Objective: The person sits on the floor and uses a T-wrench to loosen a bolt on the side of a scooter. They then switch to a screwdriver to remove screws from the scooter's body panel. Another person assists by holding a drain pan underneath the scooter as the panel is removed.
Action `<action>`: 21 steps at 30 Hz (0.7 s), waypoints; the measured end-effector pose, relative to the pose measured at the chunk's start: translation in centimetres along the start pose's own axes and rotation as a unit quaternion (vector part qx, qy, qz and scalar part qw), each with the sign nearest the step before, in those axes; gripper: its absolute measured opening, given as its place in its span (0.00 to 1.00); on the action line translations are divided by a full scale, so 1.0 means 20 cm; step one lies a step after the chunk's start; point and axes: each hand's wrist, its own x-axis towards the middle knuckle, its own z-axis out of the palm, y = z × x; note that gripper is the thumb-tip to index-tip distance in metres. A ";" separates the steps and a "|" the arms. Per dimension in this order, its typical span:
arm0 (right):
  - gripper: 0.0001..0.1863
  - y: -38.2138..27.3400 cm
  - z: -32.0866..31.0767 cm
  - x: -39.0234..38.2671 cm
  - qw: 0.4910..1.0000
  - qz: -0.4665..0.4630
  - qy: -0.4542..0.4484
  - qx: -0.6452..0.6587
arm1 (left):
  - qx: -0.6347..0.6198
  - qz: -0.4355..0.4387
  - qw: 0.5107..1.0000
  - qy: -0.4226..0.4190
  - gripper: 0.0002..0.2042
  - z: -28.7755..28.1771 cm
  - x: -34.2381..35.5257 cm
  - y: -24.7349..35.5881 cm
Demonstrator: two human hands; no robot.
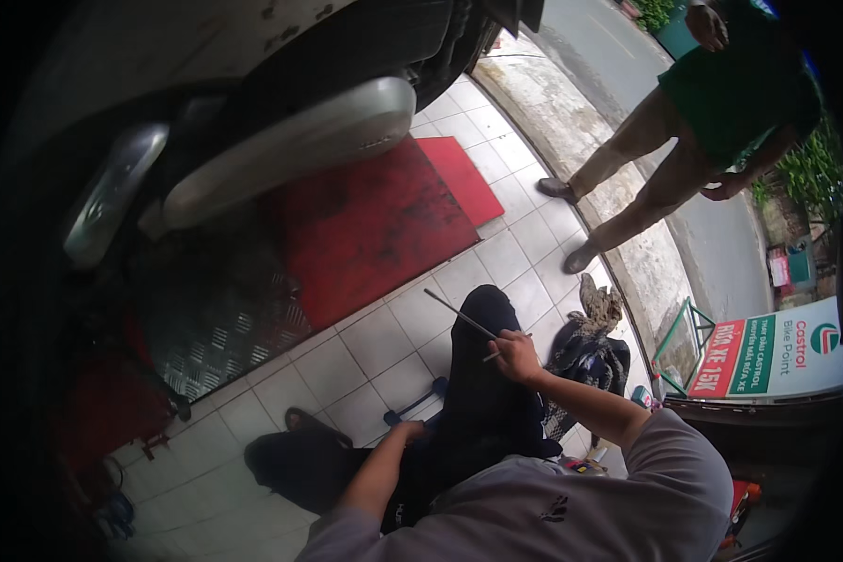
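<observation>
My right hand (512, 354) rests over my raised knee, gripping a long, thin metal tool (459, 309) that points up and left, with a short metal piece sticking out by the fingers. My left hand (406, 433) is lower, by my thigh, its fingers curled beside a blue object (393, 415) on the tiles; what they hold is hidden. A scooter (281, 150) with a silver side panel stands above a red platform (365, 239) with a patterned metal plate (215, 337), in front of me.
Another person (684, 140) in green stands on the tiled edge by the street. Dark rags (590, 356) lie right of my knee. A signboard (759, 347) stands at the right beside a green frame (674, 328). Red equipment (103, 421) is at lower left.
</observation>
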 end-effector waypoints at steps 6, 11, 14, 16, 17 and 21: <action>0.16 0.07 0.52 0.18 0.991 -0.086 0.099 0.014 | -0.141 -0.017 0.989 -0.050 0.23 -0.57 0.18 -0.29; 0.16 0.18 0.55 0.18 0.981 -0.110 0.158 0.019 | -0.085 -0.071 0.993 -0.046 0.24 -0.61 0.20 -0.24; 0.17 0.28 0.51 0.07 0.980 -0.109 0.168 0.015 | -0.046 -0.110 0.991 -0.058 0.25 -0.57 0.22 -0.18; 0.17 0.27 0.50 0.05 0.977 -0.114 0.177 0.027 | -0.028 -0.140 0.988 -0.063 0.25 -0.55 0.23 -0.22; 0.18 0.23 0.52 0.07 0.972 -0.125 0.193 0.049 | -0.018 -0.150 0.987 -0.055 0.25 -0.54 0.21 -0.26; 0.21 0.32 0.53 0.03 0.958 -0.108 0.230 0.131 | 0.026 -0.085 0.993 0.079 0.27 -0.52 -0.08 -0.03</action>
